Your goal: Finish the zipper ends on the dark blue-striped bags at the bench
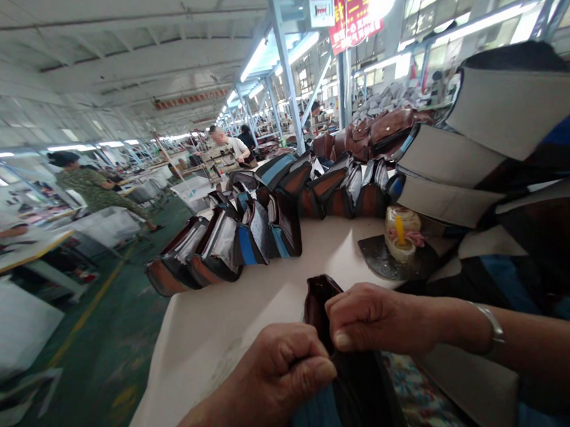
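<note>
A dark brown leather piece [319, 302] with a blue part lower down stands upright at the near edge of the white table [209, 323]. My left hand [281, 373] is closed on its left side, thumb pressed against it. My right hand [375, 318], with a silver bracelet on the wrist, pinches its upper right edge with curled fingers. Both hands meet on the same piece.
Rows of folded brown, black and blue leather pieces [247, 232] lie across the table, with taller stacks [480, 141] at right. A small pot with a yellow stick [400, 235] sits on a dark pad. Other workers [90, 185] stand at benches beyond the green floor.
</note>
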`<state>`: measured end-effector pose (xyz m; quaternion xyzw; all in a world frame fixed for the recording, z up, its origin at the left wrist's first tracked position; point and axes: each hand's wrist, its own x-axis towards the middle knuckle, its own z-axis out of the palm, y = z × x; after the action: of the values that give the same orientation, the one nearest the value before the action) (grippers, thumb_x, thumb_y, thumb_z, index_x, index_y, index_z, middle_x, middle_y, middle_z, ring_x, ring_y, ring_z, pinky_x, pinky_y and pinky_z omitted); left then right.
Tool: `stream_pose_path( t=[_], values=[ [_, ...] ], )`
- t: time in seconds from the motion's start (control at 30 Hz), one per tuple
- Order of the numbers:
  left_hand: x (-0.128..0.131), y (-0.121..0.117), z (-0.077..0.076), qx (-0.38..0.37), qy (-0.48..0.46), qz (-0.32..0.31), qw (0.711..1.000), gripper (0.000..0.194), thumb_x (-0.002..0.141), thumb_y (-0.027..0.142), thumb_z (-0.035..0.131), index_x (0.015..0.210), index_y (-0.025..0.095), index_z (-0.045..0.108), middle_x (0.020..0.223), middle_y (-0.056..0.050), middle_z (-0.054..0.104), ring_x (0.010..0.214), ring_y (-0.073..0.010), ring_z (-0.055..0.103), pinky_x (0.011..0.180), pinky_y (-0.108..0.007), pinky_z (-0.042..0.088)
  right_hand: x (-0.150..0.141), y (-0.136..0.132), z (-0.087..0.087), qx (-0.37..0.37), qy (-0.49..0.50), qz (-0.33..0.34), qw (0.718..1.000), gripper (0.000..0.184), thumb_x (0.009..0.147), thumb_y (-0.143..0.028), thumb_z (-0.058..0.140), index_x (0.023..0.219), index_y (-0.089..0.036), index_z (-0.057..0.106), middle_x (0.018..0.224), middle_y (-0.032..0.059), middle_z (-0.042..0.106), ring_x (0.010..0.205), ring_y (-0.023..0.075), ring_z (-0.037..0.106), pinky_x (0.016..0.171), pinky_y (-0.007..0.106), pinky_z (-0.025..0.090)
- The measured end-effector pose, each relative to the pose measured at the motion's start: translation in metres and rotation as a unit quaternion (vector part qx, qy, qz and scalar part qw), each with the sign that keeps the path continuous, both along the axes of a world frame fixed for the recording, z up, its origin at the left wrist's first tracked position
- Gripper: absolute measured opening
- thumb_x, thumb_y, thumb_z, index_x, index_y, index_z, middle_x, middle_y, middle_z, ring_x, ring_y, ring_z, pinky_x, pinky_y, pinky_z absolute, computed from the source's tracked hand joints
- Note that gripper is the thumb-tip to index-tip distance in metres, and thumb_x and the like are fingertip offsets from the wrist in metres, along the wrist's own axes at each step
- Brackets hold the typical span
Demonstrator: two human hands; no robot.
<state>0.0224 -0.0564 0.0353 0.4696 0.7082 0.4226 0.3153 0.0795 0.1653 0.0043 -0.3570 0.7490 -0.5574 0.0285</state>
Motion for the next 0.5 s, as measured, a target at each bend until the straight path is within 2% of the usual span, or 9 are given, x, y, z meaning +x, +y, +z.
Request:
stream_pose_path(
  t=[0.1,0.17,0.23,0.37,0.5],
  values=[
    [-0.006,-0.002,0.0,-0.02,-0.034,0.004,0.999,0.047,0.093,0.058,0.052,0.07,0.016,0.05,0.065,0.004,0.04,0.061,-0.0094,0.034,0.056,-0.023,0.029,0.001,0.0,0.008,0.031,-0.061,0.014,0.998,0.036,0.102,-0.042,0.054,0.079,-0.014,0.055,0.076,-0.002,0.046,0.066,0.0107,0.042,0.061,0.022,0.034],
    [-0.013,-0.006,0.005,-0.032,-0.073,-0.008,0.997,0.054,0.095,0.063,0.04,0.079,0.015,0.058,0.07,0.002,0.047,0.064,-0.0105,0.04,0.06,-0.023,0.033,0.001,-0.001,0.011,0.021,-0.065,0.034,0.997,0.038,0.1,-0.04,0.058,0.073,-0.015,0.051,0.072,-0.0033,0.042,0.063,0.0099,0.038,0.059,0.022,0.032],
    [-0.02,-0.011,0.011,-0.054,-0.068,-0.015,0.996,0.058,0.099,0.061,0.031,0.09,0.014,0.064,0.079,-0.002,0.056,0.072,-0.0128,0.048,0.068,-0.025,0.038,0.001,-0.002,0.011,-0.001,-0.071,0.049,0.996,0.038,0.1,-0.037,0.058,0.07,-0.015,0.048,0.069,-0.0039,0.039,0.062,0.0096,0.035,0.058,0.022,0.03],
    [-0.03,-0.019,0.021,-0.099,0.012,-0.054,0.994,0.041,0.098,0.051,0.046,0.092,0.014,0.065,0.084,-0.002,0.059,0.079,-0.014,0.051,0.072,-0.025,0.04,0.002,0.001,0.01,0.005,-0.125,0.046,0.991,0.045,0.099,-0.045,0.058,0.068,-0.016,0.043,0.067,-0.005,0.033,0.06,0.0092,0.03,0.054,0.023,0.025],
    [-0.033,-0.019,0.022,-0.06,0.019,-0.104,0.993,0.034,0.097,0.044,0.051,0.086,0.014,0.063,0.094,-0.006,0.061,0.083,-0.015,0.054,0.078,-0.027,0.042,0.002,-0.004,0.015,0.038,-0.176,0.046,0.983,0.046,0.101,-0.05,0.053,0.072,-0.016,0.046,0.065,-0.0061,0.03,0.057,0.0084,0.026,0.049,0.022,0.021]
  ],
)
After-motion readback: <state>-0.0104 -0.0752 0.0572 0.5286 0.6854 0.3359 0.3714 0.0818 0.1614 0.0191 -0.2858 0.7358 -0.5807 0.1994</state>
